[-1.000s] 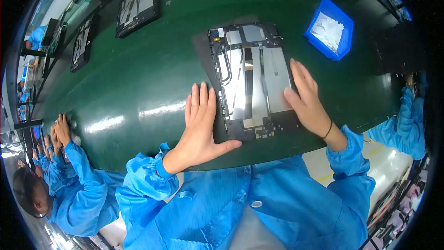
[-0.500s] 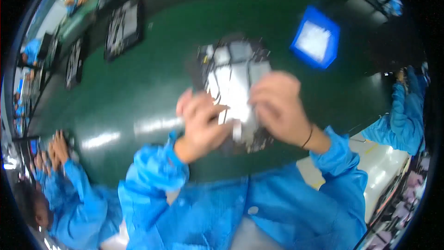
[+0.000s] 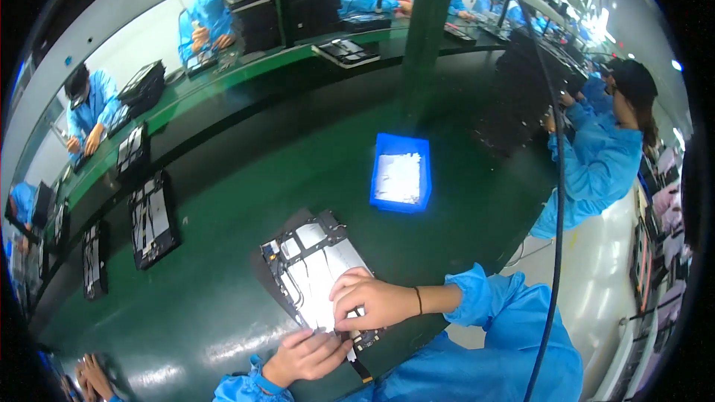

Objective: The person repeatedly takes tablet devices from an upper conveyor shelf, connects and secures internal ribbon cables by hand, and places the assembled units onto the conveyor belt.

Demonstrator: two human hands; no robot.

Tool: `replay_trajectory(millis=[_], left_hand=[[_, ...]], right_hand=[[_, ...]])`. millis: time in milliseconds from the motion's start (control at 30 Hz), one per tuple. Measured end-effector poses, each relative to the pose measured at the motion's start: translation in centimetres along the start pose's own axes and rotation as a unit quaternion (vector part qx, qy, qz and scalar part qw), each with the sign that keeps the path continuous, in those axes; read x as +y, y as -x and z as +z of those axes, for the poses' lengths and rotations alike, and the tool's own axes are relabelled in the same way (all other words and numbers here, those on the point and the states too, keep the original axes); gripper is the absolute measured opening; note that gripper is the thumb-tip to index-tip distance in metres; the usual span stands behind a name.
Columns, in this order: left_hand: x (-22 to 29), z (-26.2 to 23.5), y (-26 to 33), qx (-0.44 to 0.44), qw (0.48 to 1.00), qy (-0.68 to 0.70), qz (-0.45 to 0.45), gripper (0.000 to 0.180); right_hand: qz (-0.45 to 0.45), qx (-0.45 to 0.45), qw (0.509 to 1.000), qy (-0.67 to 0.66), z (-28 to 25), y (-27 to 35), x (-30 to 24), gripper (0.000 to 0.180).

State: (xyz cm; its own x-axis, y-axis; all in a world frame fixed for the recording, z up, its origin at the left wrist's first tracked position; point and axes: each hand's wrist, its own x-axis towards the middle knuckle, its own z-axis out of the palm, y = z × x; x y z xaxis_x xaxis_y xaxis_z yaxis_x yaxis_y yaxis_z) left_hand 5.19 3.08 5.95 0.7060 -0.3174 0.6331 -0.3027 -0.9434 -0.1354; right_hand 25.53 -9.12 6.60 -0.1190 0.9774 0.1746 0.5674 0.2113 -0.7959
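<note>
An opened tablet-like device (image 3: pixel 319 277) lies on the green table, tilted in view, with a bright silver plate or battery, thin black cables and circuit parts exposed. My right hand (image 3: pixel 372 301) rests over its lower right part, thumb and fingertips pinched together near the lower edge of the silver area. My left hand (image 3: pixel 307 357) is at the near end, fingers curled and thumb pressed close to the right fingertips. What either pinch holds is too small to make out. A dark flat ribbon cable (image 3: pixel 361 371) with a gold-coloured tip sticks out at the near end beside my left fingertips.
A blue bin (image 3: pixel 402 205) of small white pieces stands beyond the device. More opened devices (image 3: pixel 153 219) lie at the left. A raised green shelf (image 3: pixel 246 67) runs along the back. Co-workers in blue sit around; one person's hands (image 3: pixel 93 378) rest at the lower left.
The head view has swung up and right, so the device and bin appear lower. My hands have come closer together at the device's near end. The ribbon cable now shows there.
</note>
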Motion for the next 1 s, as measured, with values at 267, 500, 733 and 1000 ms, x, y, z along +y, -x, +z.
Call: replay_trajectory(millis=[267, 500, 733, 1000], left_hand=[[0.1, 0.6, 0.3, -0.024, 0.999, -0.027, 0.015, 0.023], [0.6, 0.1, 1.0, -0.018, 0.999, -0.018, 0.036, 0.026], [0.7, 1.6, 1.9, 0.087, 0.991, 0.075, -0.07, 0.025], [-4.2, 4.8, -1.6, 0.09, 0.911, 0.184, -0.358, 0.013]], right_hand=[[-0.108, 0.065, 0.986, 0.108, 0.9, 0.2, 0.3, 0.011], [-0.09, 0.058, 0.985, 0.133, 2.2, 0.7, 0.2, 0.015], [-0.028, 0.29, 0.93, 0.225, -3.3, -1.3, 2.1, 0.009], [0.048, 0.387, 0.715, 0.581, -13.1, 2.0, 6.3, 0.025]])
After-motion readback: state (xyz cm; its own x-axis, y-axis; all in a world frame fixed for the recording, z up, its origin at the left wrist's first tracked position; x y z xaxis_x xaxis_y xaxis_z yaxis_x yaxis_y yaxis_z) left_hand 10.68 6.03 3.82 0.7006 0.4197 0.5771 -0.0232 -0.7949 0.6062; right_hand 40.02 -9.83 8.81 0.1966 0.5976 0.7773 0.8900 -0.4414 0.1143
